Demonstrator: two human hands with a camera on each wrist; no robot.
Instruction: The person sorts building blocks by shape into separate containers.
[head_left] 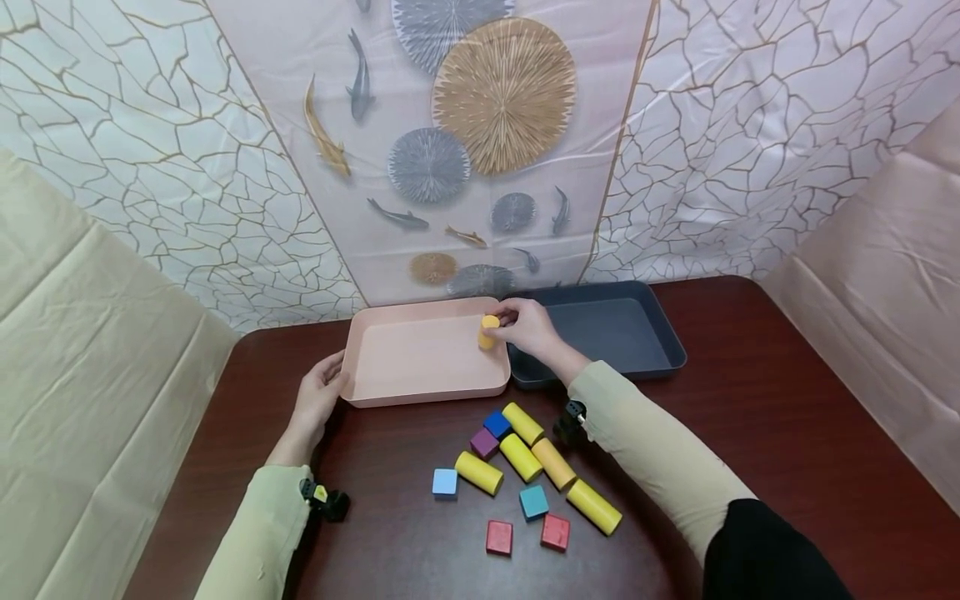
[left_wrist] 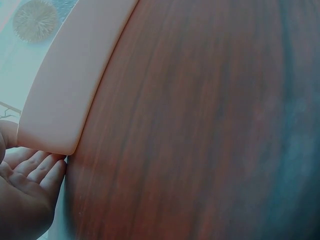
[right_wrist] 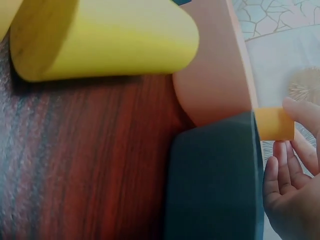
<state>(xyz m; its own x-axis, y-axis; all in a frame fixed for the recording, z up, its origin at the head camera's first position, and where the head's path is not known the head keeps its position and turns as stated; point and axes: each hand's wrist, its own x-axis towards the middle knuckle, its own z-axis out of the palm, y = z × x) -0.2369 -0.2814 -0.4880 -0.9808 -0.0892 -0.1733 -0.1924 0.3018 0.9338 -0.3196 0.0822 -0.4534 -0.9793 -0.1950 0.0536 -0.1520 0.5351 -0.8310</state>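
My right hand (head_left: 531,329) pinches an upright orange-yellow cylinder block (head_left: 488,333) between thumb and fingers, at the right end of a pink tray (head_left: 420,358). Whether the block touches the tray floor I cannot tell. In the right wrist view the same block (right_wrist: 275,124) shows beyond the tray rims. My left hand (head_left: 318,396) holds the tray's left end; in the left wrist view the thumb is at one side of the tray (left_wrist: 75,85) and the fingers (left_wrist: 37,167) are at its end.
A dark grey tray (head_left: 607,329) adjoins the pink one on the right. Nearer lie several yellow cylinders (head_left: 480,473), an orange-yellow cylinder (head_left: 553,464), and cubes: dark blue (head_left: 497,424), purple (head_left: 484,443), light blue (head_left: 445,483), teal (head_left: 534,502), red (head_left: 499,537). Patterned cloth (head_left: 480,208) hangs behind the table.
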